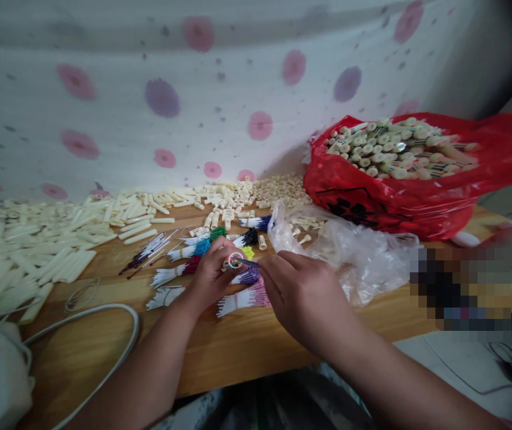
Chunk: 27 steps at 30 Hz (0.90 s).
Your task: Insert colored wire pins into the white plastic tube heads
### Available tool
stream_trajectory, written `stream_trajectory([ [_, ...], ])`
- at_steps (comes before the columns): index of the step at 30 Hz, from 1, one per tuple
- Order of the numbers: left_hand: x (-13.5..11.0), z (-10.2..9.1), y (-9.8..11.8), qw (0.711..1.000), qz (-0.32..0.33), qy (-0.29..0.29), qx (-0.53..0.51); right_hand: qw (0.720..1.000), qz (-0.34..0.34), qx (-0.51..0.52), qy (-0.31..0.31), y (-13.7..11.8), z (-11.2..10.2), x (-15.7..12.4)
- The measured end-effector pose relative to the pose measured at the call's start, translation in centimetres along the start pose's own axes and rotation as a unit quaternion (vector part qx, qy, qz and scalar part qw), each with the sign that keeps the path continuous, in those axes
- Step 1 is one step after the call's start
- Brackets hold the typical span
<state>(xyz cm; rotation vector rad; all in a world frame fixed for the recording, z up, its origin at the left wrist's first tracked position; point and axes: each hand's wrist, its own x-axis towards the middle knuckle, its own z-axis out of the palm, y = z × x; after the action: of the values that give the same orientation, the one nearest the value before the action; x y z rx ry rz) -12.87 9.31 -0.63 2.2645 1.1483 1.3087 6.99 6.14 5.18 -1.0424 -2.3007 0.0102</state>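
Note:
My left hand (211, 269) is closed around a short cream plastic tube (234, 261), its round opening turned up towards me. Small coloured bits show inside that opening. My right hand (307, 292) pinches a slim dark tool with a narrow tip (247, 263), which reaches into or over the tube's mouth; its kind is partly hidden by the fingers. Around and beneath my hands lie bundles of thin white sticks with coloured ends: pink (242, 300), dark red (172, 273), blue (188, 251), black (247, 237) and others.
Cream tubes (63, 239) are heaped at the left, small slotted cream pieces (229, 203) along the back. A red bag (385, 203) full of assembled pieces stands right, beside a clear plastic bag (349, 257). A white cable (132, 334) curves across the wooden table (220, 358).

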Motion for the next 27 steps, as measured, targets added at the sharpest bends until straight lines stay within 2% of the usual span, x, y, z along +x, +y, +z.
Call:
stream_trajectory([
  [4, 0.1, -0.1, -0.3, 1.000, -0.007, 0.004, -0.002, 0.998, 0.007, 0.054, 0.020, 0.7, -0.4, 0.0],
  [6, 0.2, -0.2, -0.4, 1.000, -0.014, 0.025, -0.002, 0.994, 0.025, 0.096, 0.044, 1.9, -0.4, -0.4],
  [8, 0.3, -0.4, -0.4, 0.999, -0.028, 0.046, 0.001, 0.991, 0.062, 0.111, 0.039, 3.5, 0.0, -1.2],
  [11, 0.2, -0.6, -0.6, 0.996, -0.059, 0.070, 0.001, 0.991, 0.121, 0.046, -0.044, 5.6, 1.7, -2.9],
  [15, -0.1, -0.7, -1.1, 0.992, -0.090, 0.084, 0.010, 0.976, 0.148, -0.088, -0.133, 6.7, 4.7, -5.0],
  [18, -0.2, -0.6, -1.3, 0.991, -0.107, 0.075, 0.009, 0.968, 0.141, -0.136, -0.160, 6.7, 6.0, -5.6],
  [22, 0.0, -0.8, -1.1, 0.994, -0.097, 0.057, 0.013, 0.968, 0.121, -0.141, -0.165, 6.7, 6.0, -4.7],
  [25, 0.2, -1.1, -1.0, 0.997, -0.074, 0.031, 0.008, 0.983, 0.082, -0.084, -0.142, 6.4, 5.8, -3.0],
  [27, 0.4, -1.4, -1.0, 0.997, -0.083, -0.005, 0.002, 0.990, 0.034, -0.029, -0.133, 6.1, 6.0, -1.5],
])
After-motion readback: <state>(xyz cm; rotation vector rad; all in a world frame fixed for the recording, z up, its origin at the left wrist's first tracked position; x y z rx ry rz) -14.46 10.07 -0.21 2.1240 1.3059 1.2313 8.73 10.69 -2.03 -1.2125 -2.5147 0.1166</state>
